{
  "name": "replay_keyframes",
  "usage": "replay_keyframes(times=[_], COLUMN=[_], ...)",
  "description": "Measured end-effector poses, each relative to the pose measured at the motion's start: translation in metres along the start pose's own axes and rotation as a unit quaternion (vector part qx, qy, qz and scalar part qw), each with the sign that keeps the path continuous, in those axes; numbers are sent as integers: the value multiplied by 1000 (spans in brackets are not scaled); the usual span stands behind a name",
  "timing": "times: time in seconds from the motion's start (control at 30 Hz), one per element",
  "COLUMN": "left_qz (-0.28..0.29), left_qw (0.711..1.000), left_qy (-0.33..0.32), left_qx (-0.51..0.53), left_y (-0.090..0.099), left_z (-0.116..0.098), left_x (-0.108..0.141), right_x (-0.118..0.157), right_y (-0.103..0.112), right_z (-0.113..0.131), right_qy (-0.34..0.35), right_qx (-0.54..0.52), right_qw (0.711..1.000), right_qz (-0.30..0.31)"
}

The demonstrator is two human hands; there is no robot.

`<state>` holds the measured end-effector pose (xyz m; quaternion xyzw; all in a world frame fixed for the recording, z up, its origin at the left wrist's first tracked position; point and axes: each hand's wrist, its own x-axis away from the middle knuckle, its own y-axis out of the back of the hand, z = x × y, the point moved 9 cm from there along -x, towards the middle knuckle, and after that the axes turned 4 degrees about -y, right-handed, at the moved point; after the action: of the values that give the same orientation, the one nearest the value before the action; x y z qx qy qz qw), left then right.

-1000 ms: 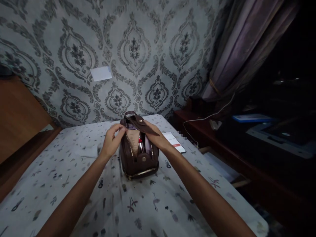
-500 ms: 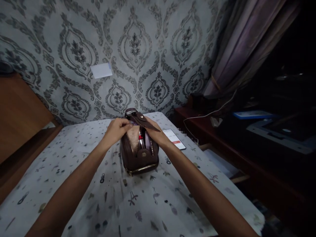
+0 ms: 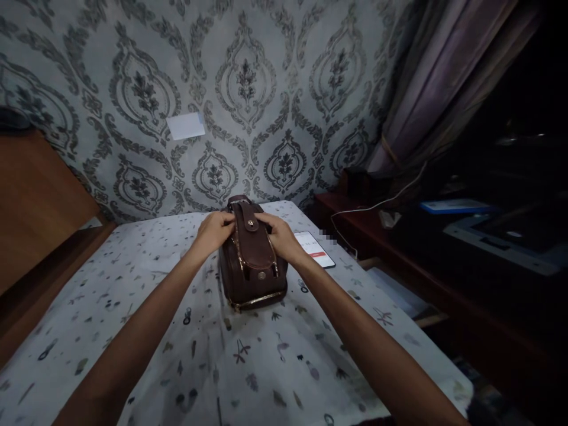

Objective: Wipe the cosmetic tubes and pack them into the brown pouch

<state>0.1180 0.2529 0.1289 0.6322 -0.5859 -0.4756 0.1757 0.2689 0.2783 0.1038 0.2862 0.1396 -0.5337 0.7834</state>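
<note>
Left forearm [image 3: 148, 328]: bare, slim and long, narrowed toward the wrist, broadened toward the elbow end, where it is cut off by the lower edge of the view; surface smooth, darkened by shadow along its lower length
Right forearm [image 3: 355, 328]: bare, of matching build, likewise cut off at the lower edge
Left hand [image 3: 212, 234]: uncovered, slender, joined to a bare wrist; fingers partly hidden
Right hand [image 3: 284, 239]: uncovered, similarly proportioned, wrist bare; fingers partly hidden
Nails: too small to be made out
</note>
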Motion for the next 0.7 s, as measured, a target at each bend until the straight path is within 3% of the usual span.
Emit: replay_keyframes(times=[0.1,0.23,0.4,0.47,0.57,0.63,0.7], left_qz=[14,21,21,23,3,-38,-81], left_qw=[995,980,979,985,998,991,979], left_qy=[-32,-24,-30,-56,-69,-17,50], left_qx=[-90,-194,-199,-162,2,123,179], left_y=[1,-2,-9,-8,3,13,19], left_z=[-10,-12,-13,-13,0,27,58], left_x=[4,2,0,3,5,1,-7], right_x=[0,4,7,8,9,10,10], right_y=[6,13,13,12,10,10,11], right_z=[0,0,6,9,10,9,6], right_qy=[5,-2,6,16,30,31,27], right_qx=[-12,32,58,68,81,86,84], right_qw=[1000,998,997,996,995,995,995], right_qz=[-19,-54,-57,-54,-44,-43,-44])
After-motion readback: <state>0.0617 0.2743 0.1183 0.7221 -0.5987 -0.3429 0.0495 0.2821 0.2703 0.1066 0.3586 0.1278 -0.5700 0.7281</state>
